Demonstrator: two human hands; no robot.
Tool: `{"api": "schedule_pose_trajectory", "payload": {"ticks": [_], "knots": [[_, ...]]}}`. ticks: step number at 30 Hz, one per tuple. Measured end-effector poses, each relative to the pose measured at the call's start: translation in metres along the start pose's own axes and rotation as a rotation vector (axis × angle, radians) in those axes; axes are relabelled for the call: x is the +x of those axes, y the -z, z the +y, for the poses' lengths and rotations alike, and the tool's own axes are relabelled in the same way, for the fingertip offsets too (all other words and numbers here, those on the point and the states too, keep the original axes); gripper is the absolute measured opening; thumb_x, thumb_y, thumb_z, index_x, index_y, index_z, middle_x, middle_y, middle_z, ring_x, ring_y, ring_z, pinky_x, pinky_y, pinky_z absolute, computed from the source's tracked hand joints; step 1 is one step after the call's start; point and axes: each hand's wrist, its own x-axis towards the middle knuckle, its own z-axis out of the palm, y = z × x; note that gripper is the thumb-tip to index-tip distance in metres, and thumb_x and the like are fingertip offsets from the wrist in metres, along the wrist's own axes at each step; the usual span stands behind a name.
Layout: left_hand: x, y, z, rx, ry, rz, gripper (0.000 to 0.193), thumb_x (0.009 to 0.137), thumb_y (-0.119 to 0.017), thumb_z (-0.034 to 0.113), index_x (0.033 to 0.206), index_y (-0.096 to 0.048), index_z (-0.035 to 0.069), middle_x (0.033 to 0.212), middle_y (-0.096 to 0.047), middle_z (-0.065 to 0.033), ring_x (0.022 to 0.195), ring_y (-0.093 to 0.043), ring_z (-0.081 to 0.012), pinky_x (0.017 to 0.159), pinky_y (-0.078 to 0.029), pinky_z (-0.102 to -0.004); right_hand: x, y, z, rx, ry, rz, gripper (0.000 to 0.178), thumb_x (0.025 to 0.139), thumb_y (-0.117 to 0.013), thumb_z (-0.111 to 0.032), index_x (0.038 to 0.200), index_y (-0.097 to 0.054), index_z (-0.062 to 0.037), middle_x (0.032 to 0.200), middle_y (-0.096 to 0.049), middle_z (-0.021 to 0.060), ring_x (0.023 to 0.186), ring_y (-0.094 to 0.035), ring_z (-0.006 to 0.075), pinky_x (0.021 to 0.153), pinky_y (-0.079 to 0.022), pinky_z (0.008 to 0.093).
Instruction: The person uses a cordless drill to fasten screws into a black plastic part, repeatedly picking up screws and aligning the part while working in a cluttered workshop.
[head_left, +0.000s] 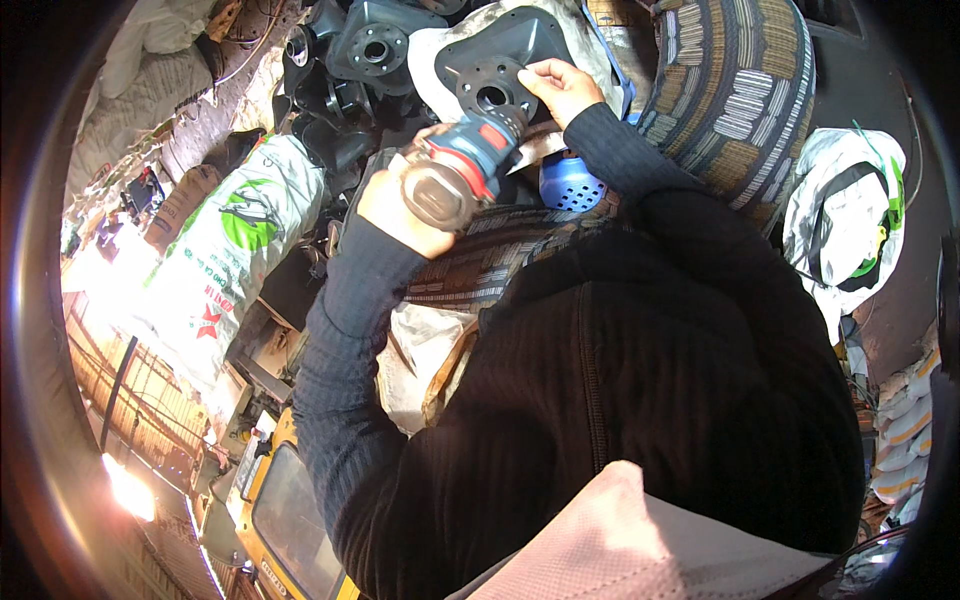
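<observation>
My left hand (pixel 392 212) is wrapped round a blue, red and black cordless drill (pixel 468 158). The drill's front end points up and right, at a black moulded part (pixel 505 55) with a round flange and a central hole. My right hand (pixel 563 88) has its thumb and fingertips closed at the flange's right edge. Whether a small piece sits in that pinch, I cannot make out. The black part rests on a white sack (pixel 428 62) in front of me. Just below the right wrist is a blue perforated basket (pixel 570 183).
More black flanged parts (pixel 375 48) are piled to the left of the work. A white and green printed sack (pixel 235 235) lies further left. A patterned cushioned seat (pixel 735 95) curves round the right side, with another white sack (pixel 845 215) beyond it.
</observation>
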Motion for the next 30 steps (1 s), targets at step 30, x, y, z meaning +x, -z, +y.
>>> {"api": "schedule_pose_trajectory", "payload": {"ticks": [30], "knots": [[-0.110, -0.069, 0.014, -0.487, 0.463, 0.256, 0.017, 0.080, -0.066, 0.018, 0.083, -0.063, 0.002, 0.062, -0.057, -0.0038, 0.044, -0.050, -0.0132, 0.041, -0.037, -0.0267, -0.043, 0.283, -0.059, -0.757, 0.265, 0.636, 0.022, 0.084, -0.054, -0.031, 0.094, -0.066, -0.0148, 0.088, -0.067, 0.0093, 0.084, -0.065, 0.0267, 0.071, -0.052, 0.0362]]}}
